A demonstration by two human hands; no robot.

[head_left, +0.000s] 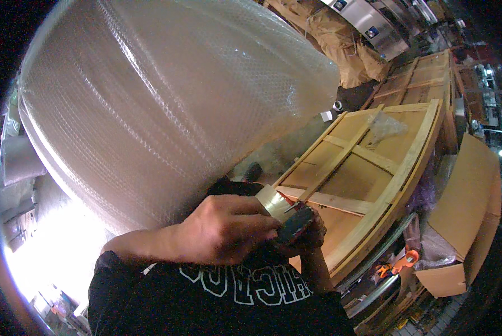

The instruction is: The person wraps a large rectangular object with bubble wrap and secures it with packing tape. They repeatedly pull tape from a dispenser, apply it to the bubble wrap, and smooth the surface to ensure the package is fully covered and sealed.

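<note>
Close to my chest, both hands are closed around what looks like a tape dispenser (pixel 297 225). It has a dark rounded body, a red part and a shiny pale roll of tape (pixel 274 203). My right hand (pixel 318 231) wraps the dark body from the far side, its fingers partly hidden behind it. My left hand (pixel 223 229) is closed at the near side of the dispenser, fingertips against it. Exactly what the left fingertips pinch is hidden. Just beyond the hands bulges a very large bundle in clear bubble wrap (pixel 167 101).
Wooden crate panels (pixel 368 162) lie to the right. Past them stand an open cardboard box (pixel 458 207) and an orange-handled tool (pixel 405 260). Brown paper wrapping (pixel 346 47) and steel equipment (pixel 368 25) are at the far right. Bright light comes from the lower left.
</note>
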